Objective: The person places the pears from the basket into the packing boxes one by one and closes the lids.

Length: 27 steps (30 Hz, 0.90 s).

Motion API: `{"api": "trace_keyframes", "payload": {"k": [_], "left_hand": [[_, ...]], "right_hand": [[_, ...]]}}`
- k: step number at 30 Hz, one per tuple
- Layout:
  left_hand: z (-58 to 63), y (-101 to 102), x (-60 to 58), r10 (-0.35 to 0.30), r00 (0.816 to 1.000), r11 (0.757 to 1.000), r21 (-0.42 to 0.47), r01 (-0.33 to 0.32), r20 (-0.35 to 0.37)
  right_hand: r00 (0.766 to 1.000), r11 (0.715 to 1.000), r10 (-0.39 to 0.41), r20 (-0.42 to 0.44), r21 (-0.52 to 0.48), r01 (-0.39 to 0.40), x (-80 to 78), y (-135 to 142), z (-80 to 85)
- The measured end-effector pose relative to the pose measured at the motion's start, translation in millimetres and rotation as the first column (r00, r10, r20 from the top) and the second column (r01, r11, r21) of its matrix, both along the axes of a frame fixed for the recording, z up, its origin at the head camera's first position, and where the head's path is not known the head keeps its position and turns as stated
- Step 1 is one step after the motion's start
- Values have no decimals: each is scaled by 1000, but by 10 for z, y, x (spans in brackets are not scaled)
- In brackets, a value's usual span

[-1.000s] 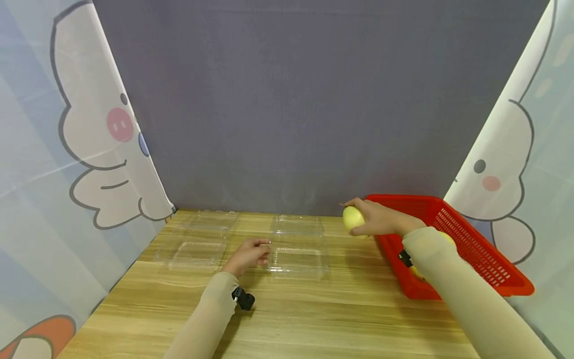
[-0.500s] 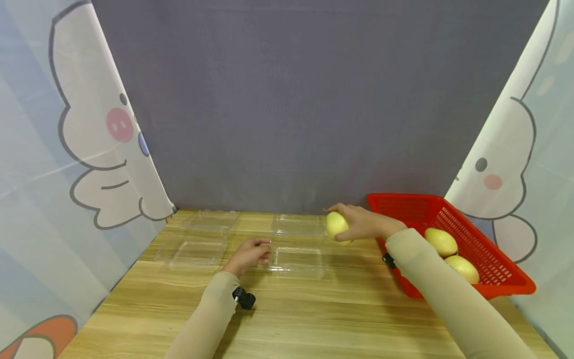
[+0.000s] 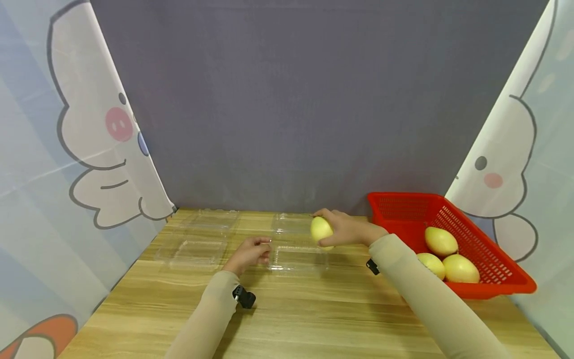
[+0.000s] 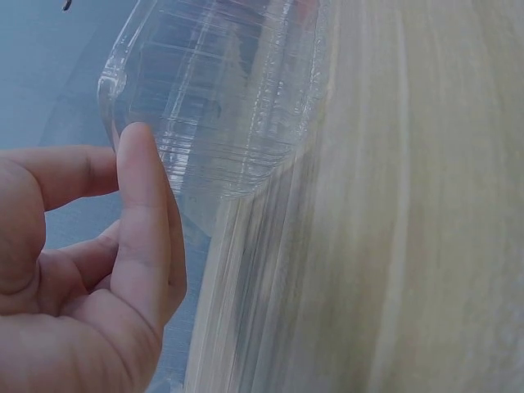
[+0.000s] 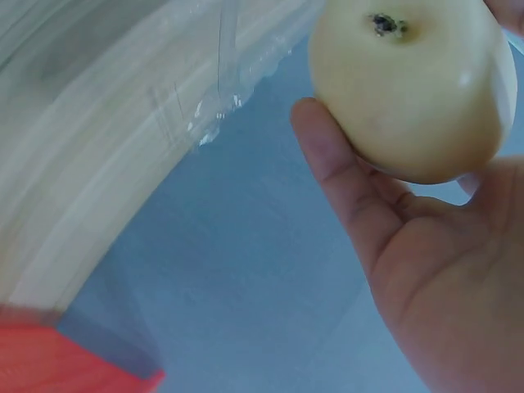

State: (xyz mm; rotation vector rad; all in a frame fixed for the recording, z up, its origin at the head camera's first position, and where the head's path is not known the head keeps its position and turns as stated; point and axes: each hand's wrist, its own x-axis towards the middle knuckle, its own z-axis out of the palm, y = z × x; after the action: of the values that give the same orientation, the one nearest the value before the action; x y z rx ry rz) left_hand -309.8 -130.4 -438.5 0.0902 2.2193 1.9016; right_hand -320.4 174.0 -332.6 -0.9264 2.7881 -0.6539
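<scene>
My right hand (image 3: 343,230) grips a pale yellow pear (image 3: 321,230) above the table, at the right side of a clear plastic clamshell box (image 3: 298,258). In the right wrist view, the dark blossom end of the pear (image 5: 409,82) shows, with fingers curled around its side. That clamshell stands open, lid side toward the back. At its left edge is my left hand (image 3: 248,255); in the left wrist view, the thumb and a finger pinch the rim of the clear box (image 4: 221,98). The other fingers of this hand curl below.
A red plastic basket (image 3: 403,204) stands at the right with several yellow pears (image 3: 461,269) inside. A second open clear clamshell box (image 3: 197,254) lies at the left. The wooden table (image 3: 287,319) meets a grey backdrop (image 3: 287,109) behind.
My right hand has carried the pear leftward and slightly down, from the basket's edge toward the nearer clamshell. The arm no longer covers the pears in the basket. My left hand stays put.
</scene>
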Motion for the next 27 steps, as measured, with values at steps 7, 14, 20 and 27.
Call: {"api": "trace_keyframes", "payload": {"k": [7,14,20,27], "left_hand": [[-10,-5,3,2,1000,1000,-9,-2,-6],[-3,1,8,-1,1000,1000,-6,1,-5],[-6,6,0,9,1000,1000,-2,-9,-4],[-20,10,-13,23,1000,1000,0,-23,3]], "right_hand": [[999,996,35,20,-87,-33,-1,-122,-137],[998,988,65,14,-144,-63,11,-275,-267],[998,987,51,-22,-148,-54,-8,-430,-377],[999,980,41,25,-195,-35,-36,-567,-529]]}}
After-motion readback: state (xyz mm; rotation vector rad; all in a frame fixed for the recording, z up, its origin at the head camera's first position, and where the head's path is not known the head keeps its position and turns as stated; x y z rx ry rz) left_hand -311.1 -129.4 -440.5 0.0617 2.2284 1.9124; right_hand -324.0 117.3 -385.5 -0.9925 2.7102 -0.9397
